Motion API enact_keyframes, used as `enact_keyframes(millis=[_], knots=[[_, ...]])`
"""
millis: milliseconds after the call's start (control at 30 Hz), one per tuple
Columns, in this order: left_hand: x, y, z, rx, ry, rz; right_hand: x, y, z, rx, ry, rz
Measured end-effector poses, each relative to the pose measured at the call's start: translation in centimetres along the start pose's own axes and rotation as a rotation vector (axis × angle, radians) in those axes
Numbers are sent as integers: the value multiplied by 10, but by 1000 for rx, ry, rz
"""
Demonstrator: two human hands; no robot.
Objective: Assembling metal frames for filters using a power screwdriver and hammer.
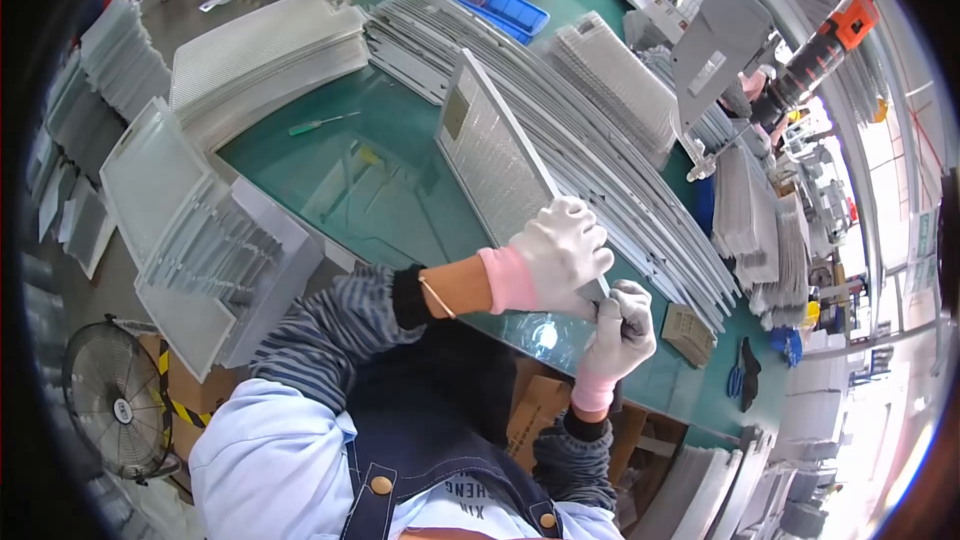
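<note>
left hand (556, 252): white glove, fingers curled tight over the near end of the panel (495, 155), gripping it
right hand (620, 330): white glove, closed around the panel's near corner from below; may also hold a small tool, cannot tell
panel: grey finned rectangle, tilted up on edge over the table (340, 175), far end pointing toward the far edge, near end at the front edge between both hands
nearby: long fanned row of panels (600, 150) just right of the held one; green screwdriver (320, 124) near the left edge; small grille part (688, 333) at the front edge, right of the hands
risk 1: panel is held only at one end, so the far end could swing and knock the fanned row
risk 2: thin fins under gloved fingers, a hard squeeze could bend them
risk 3: gloves on a smooth frame, grip could slip and drop the panel onto the glass top
risk 4: stack (200, 260) at the left corner overhangs the edge, an elbow bump could tip it
</note>
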State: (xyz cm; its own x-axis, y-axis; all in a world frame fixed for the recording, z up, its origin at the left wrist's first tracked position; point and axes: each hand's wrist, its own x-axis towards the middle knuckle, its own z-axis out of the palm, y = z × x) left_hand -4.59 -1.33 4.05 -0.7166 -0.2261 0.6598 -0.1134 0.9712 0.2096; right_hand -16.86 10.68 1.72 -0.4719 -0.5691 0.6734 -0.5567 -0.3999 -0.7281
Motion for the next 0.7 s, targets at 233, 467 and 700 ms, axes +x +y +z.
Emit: enact_keyframes(millis=[233,467,700], knots=[[0,-23,-5,67,150,44,30,34,-65,-275,-451,410],[5,-22,10,63,273,-30,10,133,-105,-1315,-483,336],[16,-27,32,80,524,110,15,155,-98,-713,-293,519]])
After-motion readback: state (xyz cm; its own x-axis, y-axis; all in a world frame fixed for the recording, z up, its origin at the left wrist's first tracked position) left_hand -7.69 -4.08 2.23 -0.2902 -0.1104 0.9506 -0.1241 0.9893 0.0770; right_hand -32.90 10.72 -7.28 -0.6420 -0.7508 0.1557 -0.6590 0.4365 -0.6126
